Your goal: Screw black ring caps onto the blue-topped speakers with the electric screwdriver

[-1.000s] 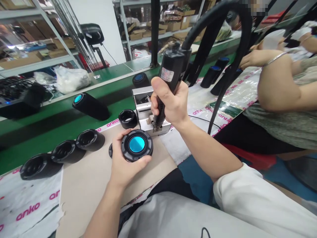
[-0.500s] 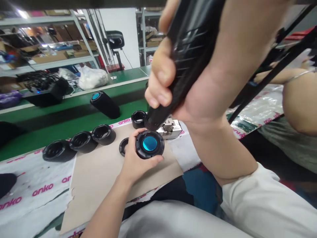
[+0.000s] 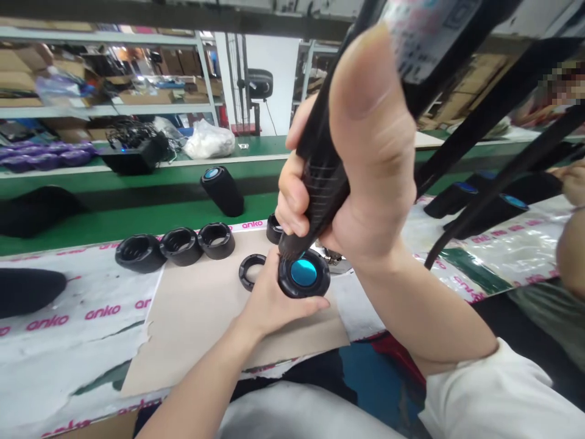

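Observation:
My left hand (image 3: 269, 302) grips a round black speaker part with a blue centre disc (image 3: 304, 273), held upright on the brown cardboard mat (image 3: 201, 317). My right hand (image 3: 351, 164) is wrapped round a black electric screwdriver (image 3: 322, 177), close to the camera, with its tip down at the top left rim of the part. A loose black ring (image 3: 251, 271) lies on the mat just left of the part.
Three black cylinder housings (image 3: 176, 245) lie in a row at the mat's far left edge, a fourth (image 3: 274, 228) behind the driver. A finished black speaker (image 3: 222, 190) rides on the green conveyor (image 3: 137, 213). Another person's arm (image 3: 569, 238) and more speakers (image 3: 457, 198) are at the right.
My right hand has brought the screwdriver from the metal box down onto the part's rim. The camera has shifted, and the view now sits further left. My left hand keeps its hold.

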Demonstrator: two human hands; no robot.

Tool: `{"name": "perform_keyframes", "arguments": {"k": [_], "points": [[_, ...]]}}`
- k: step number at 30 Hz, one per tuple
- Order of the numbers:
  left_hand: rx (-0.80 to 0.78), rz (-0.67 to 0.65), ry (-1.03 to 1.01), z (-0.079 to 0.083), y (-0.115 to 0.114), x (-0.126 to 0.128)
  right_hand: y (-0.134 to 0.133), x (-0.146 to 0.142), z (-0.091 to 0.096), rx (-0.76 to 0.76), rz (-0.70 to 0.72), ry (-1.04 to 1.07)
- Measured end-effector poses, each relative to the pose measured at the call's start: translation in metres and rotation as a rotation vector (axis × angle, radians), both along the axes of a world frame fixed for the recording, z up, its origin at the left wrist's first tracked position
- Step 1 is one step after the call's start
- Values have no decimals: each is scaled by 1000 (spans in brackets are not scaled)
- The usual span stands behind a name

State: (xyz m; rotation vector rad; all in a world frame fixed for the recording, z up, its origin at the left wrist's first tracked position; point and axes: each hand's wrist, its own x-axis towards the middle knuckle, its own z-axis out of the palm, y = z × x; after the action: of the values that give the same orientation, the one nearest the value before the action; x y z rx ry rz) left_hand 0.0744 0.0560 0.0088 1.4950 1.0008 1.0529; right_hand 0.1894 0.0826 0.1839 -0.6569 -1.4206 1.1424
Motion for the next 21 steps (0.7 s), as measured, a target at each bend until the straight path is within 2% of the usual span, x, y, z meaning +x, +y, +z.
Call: {"name": "perform_keyframes", "arguments": {"k": [6, 15, 21], "points": [[-10, -29, -93, -1, 0, 1, 0, -12, -10, -7, 83, 26], [-2, -60, -208, -5, 1, 5, 2, -7, -17, -25, 162, 24], [37, -129, -237, 0, 0, -2, 2, -3, -22, -6, 227, 44]]}}
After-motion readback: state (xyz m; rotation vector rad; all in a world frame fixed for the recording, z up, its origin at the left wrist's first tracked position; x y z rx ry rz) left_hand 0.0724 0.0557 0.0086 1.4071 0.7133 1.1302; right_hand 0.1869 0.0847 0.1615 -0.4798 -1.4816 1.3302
